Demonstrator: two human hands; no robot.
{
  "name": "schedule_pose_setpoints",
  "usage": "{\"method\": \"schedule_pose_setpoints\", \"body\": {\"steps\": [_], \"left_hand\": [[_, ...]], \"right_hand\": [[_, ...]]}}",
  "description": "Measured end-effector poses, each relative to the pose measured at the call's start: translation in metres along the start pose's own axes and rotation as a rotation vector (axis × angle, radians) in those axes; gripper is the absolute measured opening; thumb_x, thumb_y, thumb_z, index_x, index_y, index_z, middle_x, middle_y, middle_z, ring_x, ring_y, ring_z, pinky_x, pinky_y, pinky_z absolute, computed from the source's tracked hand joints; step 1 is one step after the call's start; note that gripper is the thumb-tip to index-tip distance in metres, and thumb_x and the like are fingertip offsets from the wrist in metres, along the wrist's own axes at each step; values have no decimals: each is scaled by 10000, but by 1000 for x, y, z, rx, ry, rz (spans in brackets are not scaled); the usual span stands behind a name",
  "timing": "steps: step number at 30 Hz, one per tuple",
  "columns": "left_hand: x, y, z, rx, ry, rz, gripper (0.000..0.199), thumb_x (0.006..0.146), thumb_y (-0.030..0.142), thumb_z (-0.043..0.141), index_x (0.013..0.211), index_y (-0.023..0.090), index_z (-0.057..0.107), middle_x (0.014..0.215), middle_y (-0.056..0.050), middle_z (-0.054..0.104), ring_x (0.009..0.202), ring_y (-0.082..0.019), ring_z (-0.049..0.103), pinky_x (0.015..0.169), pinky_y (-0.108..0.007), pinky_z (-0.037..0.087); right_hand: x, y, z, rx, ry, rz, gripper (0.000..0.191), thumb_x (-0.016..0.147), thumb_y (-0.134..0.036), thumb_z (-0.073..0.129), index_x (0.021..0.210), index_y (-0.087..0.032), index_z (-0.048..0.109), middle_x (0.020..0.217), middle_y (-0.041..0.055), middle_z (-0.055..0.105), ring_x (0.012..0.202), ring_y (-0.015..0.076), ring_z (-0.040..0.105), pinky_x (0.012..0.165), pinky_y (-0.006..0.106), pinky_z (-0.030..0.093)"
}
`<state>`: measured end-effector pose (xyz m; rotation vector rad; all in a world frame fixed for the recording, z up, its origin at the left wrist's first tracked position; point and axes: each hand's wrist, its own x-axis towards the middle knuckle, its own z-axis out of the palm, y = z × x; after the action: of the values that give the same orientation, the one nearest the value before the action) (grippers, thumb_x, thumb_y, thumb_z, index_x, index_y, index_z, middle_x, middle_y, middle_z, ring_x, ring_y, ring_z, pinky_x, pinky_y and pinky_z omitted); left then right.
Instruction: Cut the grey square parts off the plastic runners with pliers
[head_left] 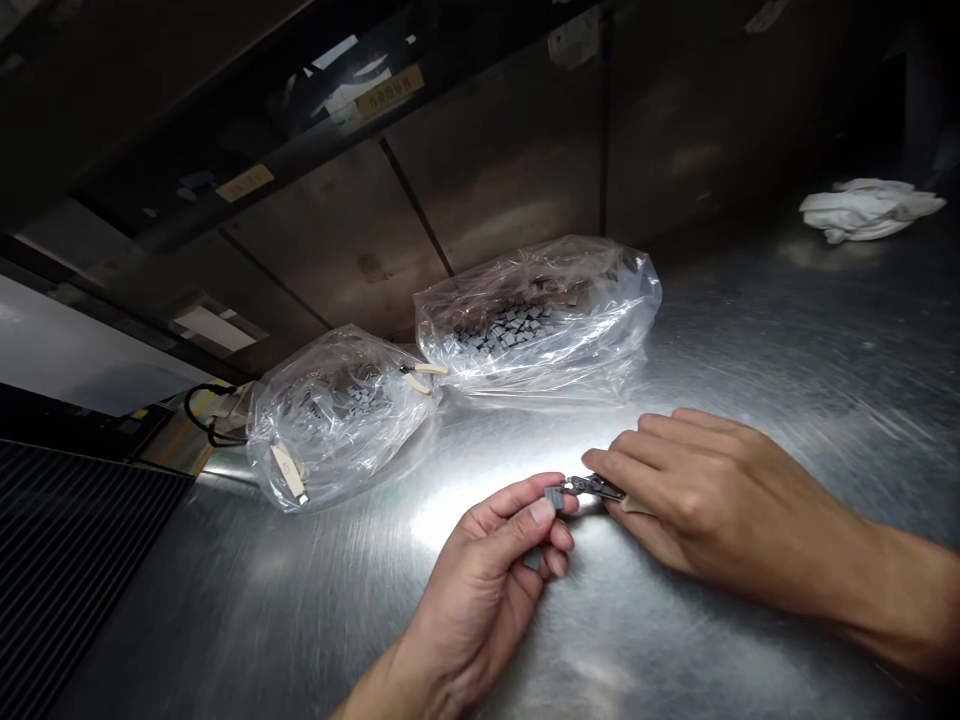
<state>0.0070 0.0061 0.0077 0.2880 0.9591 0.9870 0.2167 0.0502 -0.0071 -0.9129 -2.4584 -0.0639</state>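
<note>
The left hand curls inward, its thumb pressed toward bent fingers. The right hand reaches across, fingers pinched together.

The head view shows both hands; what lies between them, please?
In the head view, a small metal clip spans the gap from the right hand to a grey block held by the left hand.

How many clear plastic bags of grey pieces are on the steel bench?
2. One bag lies at left, the other just to its right and farther back, both on the steel bench. Others may lie out of view.
</note>
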Motion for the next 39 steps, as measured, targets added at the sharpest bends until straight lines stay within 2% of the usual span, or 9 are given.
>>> {"method": "schedule_pose_setpoints", "body": {"steps": [8,13,30,35,39], "left_hand": [[0,-1,-2,9,-6,3,214,821,100,836,1035,88,826,926,-98,770,695,-82,642,645,-174,519],[1,-2,-3,16,-5,0,213,820,105,837,1033,91,825,927,-98,769,690,-85,641,637,-178,514],[1,-1,-2,15,-4,0,198,830,92,814,1026,67,817,912,-96,761,696,-91,648,636,-180,523],[0,1,-2,12,25,-10,185,862,73,759,1042,67,803,905,-100,750,691,-98,648,629,-187,527],[3,12,-2,-65,155,49,193,925,58,616,1035,68,774,822,-76,709,631,-106,626,555,-203,515]], "right_hand": [[1,-1,0,-44,32,-14,177,972,-153,557,856,-187,686,707,11,590,645,221,522,653,379,291],[0,-1,1,-43,16,-20,184,933,-93,547,885,-188,698,703,4,593,632,222,534,649,380,289],[-2,1,1,-31,-7,-50,207,924,-64,532,912,-186,698,680,-2,598,584,211,556,599,374,334],[-4,7,1,30,-14,18,149,936,-124,592,1003,-169,717,718,10,652,622,207,600,613,357,379],[-1,7,4,207,-57,152,149,956,-178,614,1053,-182,727,806,28,707,730,216,643,690,353,432]]}}
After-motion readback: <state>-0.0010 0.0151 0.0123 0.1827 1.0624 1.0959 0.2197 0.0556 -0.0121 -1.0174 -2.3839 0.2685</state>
